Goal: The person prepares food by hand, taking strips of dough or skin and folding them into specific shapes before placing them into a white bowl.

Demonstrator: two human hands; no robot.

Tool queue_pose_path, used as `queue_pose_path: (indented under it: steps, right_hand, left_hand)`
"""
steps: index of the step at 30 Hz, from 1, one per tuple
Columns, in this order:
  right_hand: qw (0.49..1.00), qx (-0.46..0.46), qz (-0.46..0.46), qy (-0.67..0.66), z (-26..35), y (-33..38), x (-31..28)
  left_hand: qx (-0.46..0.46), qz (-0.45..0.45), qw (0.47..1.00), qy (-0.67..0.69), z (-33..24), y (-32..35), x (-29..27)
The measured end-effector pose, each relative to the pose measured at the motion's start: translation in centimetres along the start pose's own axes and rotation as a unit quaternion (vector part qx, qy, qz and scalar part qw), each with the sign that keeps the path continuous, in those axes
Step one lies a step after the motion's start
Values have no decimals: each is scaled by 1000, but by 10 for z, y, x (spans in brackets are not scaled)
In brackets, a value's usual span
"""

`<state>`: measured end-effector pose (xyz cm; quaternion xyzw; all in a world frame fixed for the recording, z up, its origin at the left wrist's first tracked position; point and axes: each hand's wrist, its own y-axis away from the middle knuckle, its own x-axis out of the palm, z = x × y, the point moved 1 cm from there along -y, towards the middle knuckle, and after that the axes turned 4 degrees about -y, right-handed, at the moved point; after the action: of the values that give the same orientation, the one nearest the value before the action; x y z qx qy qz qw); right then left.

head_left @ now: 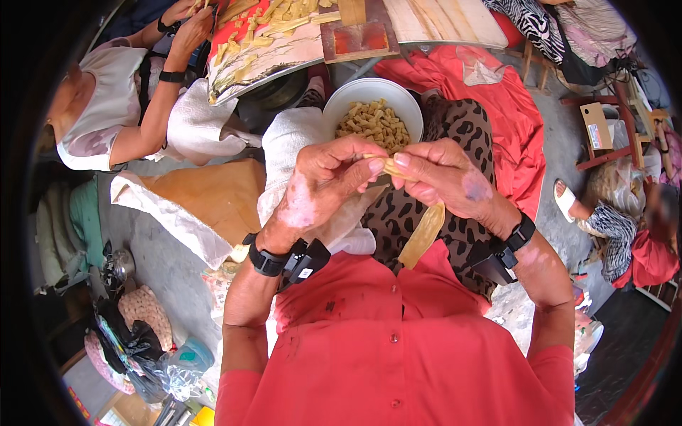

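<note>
Left hand (325,179) and right hand (452,179) pinch a yellow strip (390,167)

Through my head camera I see the yellow strip at mid-view, in front of the person's red shirt (398,341). The left hand grips it narrowly between thumb and fingertips; the right hand does the same just beside it, so the two nearly meet. A broad, translucent tail (424,234) hangs below the right hand. The fingers hide whether it joins the pinched part, so I cannot tell.

Just beyond the hands I have a white tub (413,106), partly filled with short yellow pieces (373,121). It sits between the person's knees, with a white cloth (288,138) over the left leg and leopard-print trousers (465,131) showing on the right.

Past the tub, I make out a tabletop (302,48) with more strips (288,14) strewn across it and a wooden stand (361,39) at its edge. A red cloth (522,128) drapes at right. To the left I see a co-worker (106,99) in a white top.
</note>
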<state>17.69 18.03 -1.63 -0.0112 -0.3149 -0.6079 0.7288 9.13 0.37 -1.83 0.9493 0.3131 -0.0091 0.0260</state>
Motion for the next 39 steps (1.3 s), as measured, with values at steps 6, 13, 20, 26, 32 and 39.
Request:
queue_pose_path:
  steps: [6,13,20,26,32,39]
  right_hand:
    - [993,-36,34,107,0,5,14]
    - [962,-126,56,235,-1,5,27]
    - [896,-284,80,333,1,9,42]
    - [868,-333,68,363,-4,15,44]
    - [870,-306,99,373,-9,24,50]
    - [850,-275,165,419,-18,51,54]
  left_hand:
    - [15,-63,996,-66,-9,25,-29]
    - [54,-153,982,-99,-41,50,-72]
    - [56,-165,974,-148,-57,68,-71]
    - [139,-127,909,-372,-77,71,-62]
    - [212,41,766,-605,-103,78,-4]
    - [181,131,859,-460,-85,91,12]
